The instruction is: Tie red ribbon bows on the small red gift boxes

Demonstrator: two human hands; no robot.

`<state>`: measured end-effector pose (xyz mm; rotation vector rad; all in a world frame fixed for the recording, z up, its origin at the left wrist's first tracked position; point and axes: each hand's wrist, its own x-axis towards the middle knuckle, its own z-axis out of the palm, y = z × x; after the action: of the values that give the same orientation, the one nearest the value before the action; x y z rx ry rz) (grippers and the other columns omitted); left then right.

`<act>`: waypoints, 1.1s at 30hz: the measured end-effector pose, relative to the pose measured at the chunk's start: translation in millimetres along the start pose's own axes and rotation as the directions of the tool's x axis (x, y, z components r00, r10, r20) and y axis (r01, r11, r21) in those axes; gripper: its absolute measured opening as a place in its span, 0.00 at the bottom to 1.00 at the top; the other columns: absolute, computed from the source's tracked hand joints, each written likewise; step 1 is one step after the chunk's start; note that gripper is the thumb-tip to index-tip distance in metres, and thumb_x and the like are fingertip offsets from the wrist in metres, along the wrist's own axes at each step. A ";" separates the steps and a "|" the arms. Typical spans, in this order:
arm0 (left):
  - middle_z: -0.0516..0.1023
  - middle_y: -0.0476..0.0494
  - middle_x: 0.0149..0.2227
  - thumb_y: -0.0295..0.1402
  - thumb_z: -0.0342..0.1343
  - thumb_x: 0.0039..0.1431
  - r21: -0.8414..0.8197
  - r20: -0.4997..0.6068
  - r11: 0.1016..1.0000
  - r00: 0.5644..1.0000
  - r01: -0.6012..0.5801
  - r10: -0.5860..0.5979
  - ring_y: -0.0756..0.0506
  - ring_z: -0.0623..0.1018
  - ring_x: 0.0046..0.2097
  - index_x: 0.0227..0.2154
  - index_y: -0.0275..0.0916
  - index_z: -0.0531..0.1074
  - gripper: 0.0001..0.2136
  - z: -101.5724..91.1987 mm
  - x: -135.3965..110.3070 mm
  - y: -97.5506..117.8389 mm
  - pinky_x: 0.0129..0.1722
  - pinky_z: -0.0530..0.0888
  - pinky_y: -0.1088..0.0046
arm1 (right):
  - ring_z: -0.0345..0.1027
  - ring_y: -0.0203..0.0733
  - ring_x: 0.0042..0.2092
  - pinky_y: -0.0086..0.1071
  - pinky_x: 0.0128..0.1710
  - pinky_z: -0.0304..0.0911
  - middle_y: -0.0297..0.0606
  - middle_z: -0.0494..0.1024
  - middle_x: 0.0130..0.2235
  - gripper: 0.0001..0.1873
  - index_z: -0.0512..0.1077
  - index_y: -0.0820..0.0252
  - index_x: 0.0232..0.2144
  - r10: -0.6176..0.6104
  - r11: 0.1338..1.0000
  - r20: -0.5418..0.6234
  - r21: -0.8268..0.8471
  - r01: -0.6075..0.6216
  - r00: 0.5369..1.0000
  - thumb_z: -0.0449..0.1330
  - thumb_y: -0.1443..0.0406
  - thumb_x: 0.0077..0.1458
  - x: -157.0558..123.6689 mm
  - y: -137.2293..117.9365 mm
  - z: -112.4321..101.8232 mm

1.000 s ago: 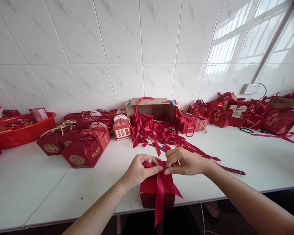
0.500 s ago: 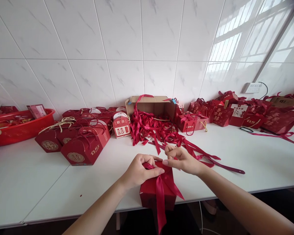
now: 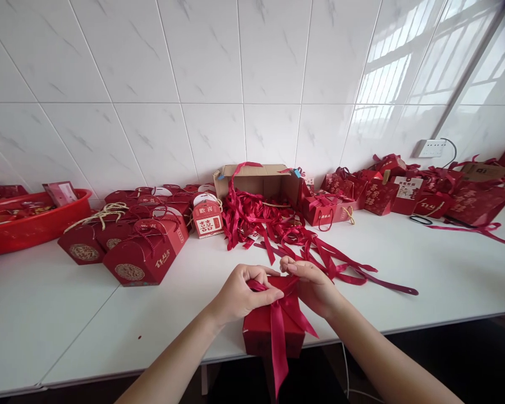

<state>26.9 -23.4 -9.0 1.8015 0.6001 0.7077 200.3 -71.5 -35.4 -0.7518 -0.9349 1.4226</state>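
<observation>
A red gift box [image 3: 256,336] sits at the front edge of the table, partly under my hands. Dark red satin ribbon [image 3: 279,342] is gathered on its top, with two tails hanging down over the front. My left hand [image 3: 250,292] pinches the ribbon at the gathered spot, thumb over the top. On the box's right side, my right hand [image 3: 313,280] has its fingers closed on the ribbon near the far top edge. Its fingertips are pressed together and partly hide what they grip.
Behind, an open cardboard carton [image 3: 256,170] spills loose ribbons [image 3: 269,221] onto the white table [image 3: 185,325]. Several red boxes [image 3: 147,249] with cord handles stand left, beside a red plastic basin [image 3: 33,219]. More red gift bags [image 3: 381,196] line the wall at right, near a power socket [image 3: 430,148].
My right hand has turned and come lower against the box's right side, its fingers now closer together on the ribbon. My left hand keeps its pinch.
</observation>
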 end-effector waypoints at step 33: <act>0.70 0.39 0.55 0.51 0.49 0.57 -0.043 -0.496 0.974 0.842 0.220 -0.212 0.37 0.65 0.60 0.46 0.42 0.70 0.21 -4.9 -73.7 -49.1 0.61 0.60 0.58 | 0.63 0.59 0.52 0.50 0.48 0.64 0.49 0.62 0.59 0.55 0.46 0.47 0.65 -0.320 0.443 0.031 -0.878 0.178 0.947 0.70 0.56 0.39 -75.8 26.5 -57.7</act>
<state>-31.2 -55.9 -67.6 1.5273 1.1381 1.0213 244.3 -139.7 -91.9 -1.3796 -1.6182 0.5028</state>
